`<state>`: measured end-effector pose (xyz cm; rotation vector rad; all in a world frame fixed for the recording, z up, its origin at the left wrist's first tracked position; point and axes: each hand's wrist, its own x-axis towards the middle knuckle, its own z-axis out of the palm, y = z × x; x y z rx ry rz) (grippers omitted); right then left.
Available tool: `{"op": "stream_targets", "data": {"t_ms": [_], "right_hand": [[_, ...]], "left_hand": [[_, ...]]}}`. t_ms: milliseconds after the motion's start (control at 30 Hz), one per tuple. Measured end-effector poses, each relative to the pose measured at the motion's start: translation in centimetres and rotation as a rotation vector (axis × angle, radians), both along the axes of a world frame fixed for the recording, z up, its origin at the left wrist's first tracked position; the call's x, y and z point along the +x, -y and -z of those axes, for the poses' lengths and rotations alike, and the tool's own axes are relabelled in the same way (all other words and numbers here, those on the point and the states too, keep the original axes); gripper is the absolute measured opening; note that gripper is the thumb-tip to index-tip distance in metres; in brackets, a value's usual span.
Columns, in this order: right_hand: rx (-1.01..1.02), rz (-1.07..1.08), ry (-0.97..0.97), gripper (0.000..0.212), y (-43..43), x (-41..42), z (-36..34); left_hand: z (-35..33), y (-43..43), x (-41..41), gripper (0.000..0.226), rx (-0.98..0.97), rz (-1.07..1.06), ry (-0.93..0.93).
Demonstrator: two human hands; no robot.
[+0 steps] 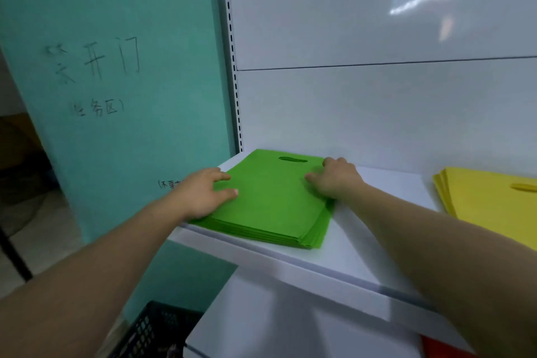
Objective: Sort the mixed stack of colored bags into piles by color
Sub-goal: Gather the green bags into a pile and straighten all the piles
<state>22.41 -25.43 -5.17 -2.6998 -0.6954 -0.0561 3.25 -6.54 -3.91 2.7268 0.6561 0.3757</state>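
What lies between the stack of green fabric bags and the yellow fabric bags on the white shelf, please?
Head view: bare white shelf separates the green fabric bag stack from the yellow fabric bags; only the person's right arm crosses it.

Green pile [270,203] of flat bags on the left end of the white shelf [392,183], sat at a bit of an angle, layered edges showing along the front and right side. Oval handle slot [292,159] cut in the top one, near the far edge. Yellow pile [488,206] well apart on the right, also flat, cut off by the frame, edges fanned slightly on its left. Orange-red patch [441,347] down at bottom right, too little showing to call.
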Motion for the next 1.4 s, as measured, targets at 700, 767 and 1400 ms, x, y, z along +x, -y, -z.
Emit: {"op": "stream_targets", "data": {"t_ms": [700, 767, 1400], "right_hand": [[0.501, 0.291, 0.04, 0.054, -1.3, -2.6, 1.9], [0.49, 0.258, 0.113, 0.055, -1.4, -2.8, 1.8], [0.968, 0.1, 0.417, 0.037, -0.6, -5.6, -4.3]], "left_hand": [[2.9, -7.4, 2.0, 0.064, -0.586, 0.249, 0.144], [2.9, -7.5, 2.0, 0.068, -0.58, 0.241, 0.147], [0.4, -7.3, 1.4, 0.059, -0.613, 0.251, 0.259]]}}
